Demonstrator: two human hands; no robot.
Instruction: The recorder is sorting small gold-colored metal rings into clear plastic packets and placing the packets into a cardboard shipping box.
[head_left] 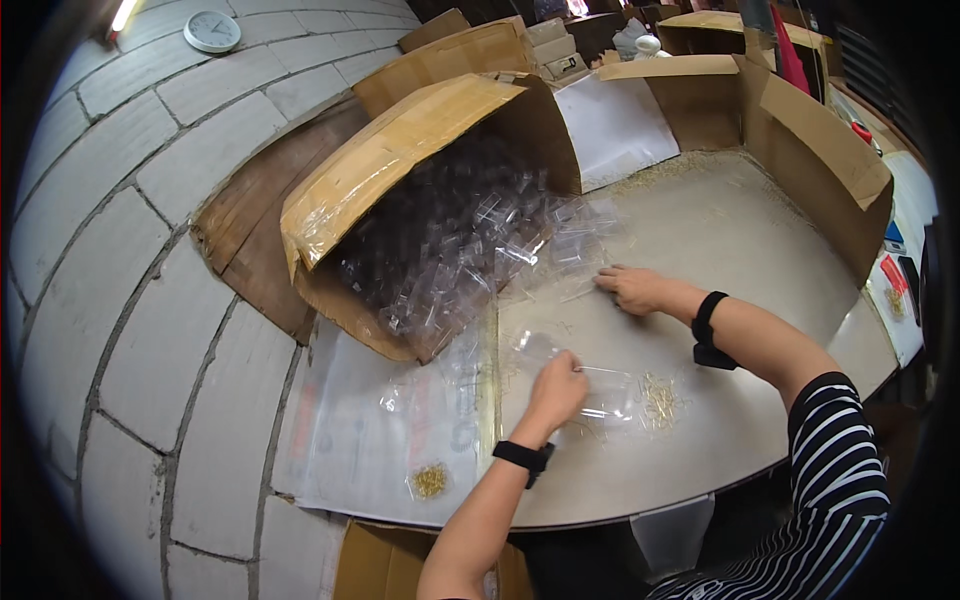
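Note:
My left hand (560, 390) is closed, pinching a clear plastic box (608, 384) low over the table. A loose pile of thin gold-coloured pins (660, 402) lies just right of that box. Farther off, my right hand (632, 290) reaches left with its fingers stretched out, fingertips down at the tabletop (690, 290). Beyond those fingertips, many clear plastic boxes (480, 240) spill from a tipped cardboard box (400, 145). Whether a pin lies under the right fingertips is too small to tell.
Cardboard walls (825, 140) and a white panel (615, 125) edge the table's far side. A small clear pack of gold pieces (429, 481) lies at the near left on plastic sheeting (350, 450). A block wall (130, 330) stands left; a phone (910, 285) lies far right.

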